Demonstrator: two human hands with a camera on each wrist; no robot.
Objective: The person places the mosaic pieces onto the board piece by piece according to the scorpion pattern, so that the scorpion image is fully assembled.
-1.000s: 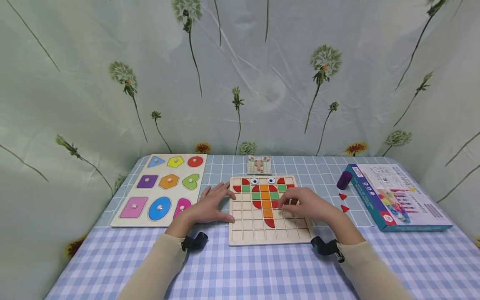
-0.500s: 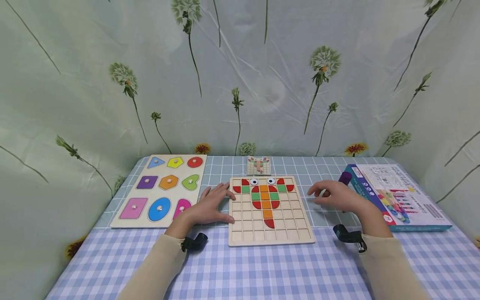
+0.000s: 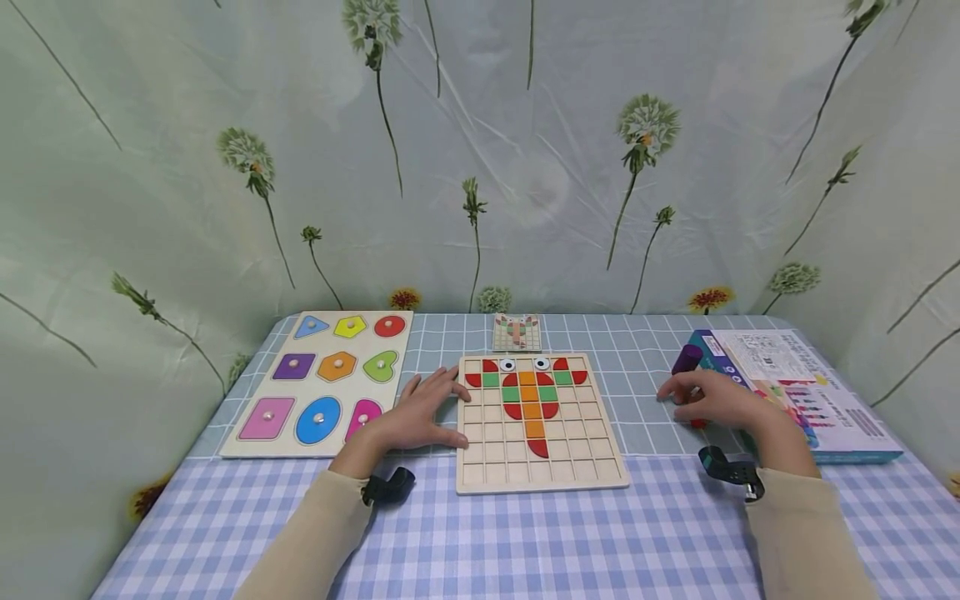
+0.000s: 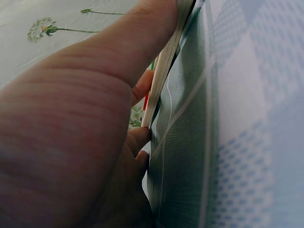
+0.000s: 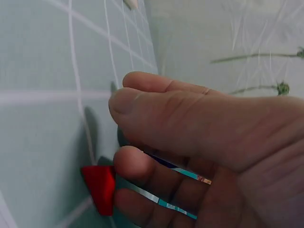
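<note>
In the head view my left hand [image 3: 422, 414] rests at the left edge of a wooden grid board [image 3: 487, 475], thumb and fingers spread along it. The left wrist view shows fingertips against the board's side [image 4: 164, 69]. Red, green and orange pieces [image 3: 531, 409] with two eye discs form a figure on the grid. My right hand [image 3: 720, 400] is held over the table at the right, fingers loosely bent, and nothing shows between thumb and forefinger. In the right wrist view a red triangular piece [image 5: 100, 190] lies beside its lower fingertips. The second red triangle cannot be made out.
A purple cylinder [image 3: 687, 359] stands behind my right hand, against a teal-edged toy box [image 3: 832, 400]. A small pattern card [image 3: 517, 332] lies behind the grid board. On the left is a shape puzzle board [image 3: 288, 446] with knobbed pieces.
My right hand has left the grid board and moved right, to the red triangles by the box. The left hand stays at the board's edge.
</note>
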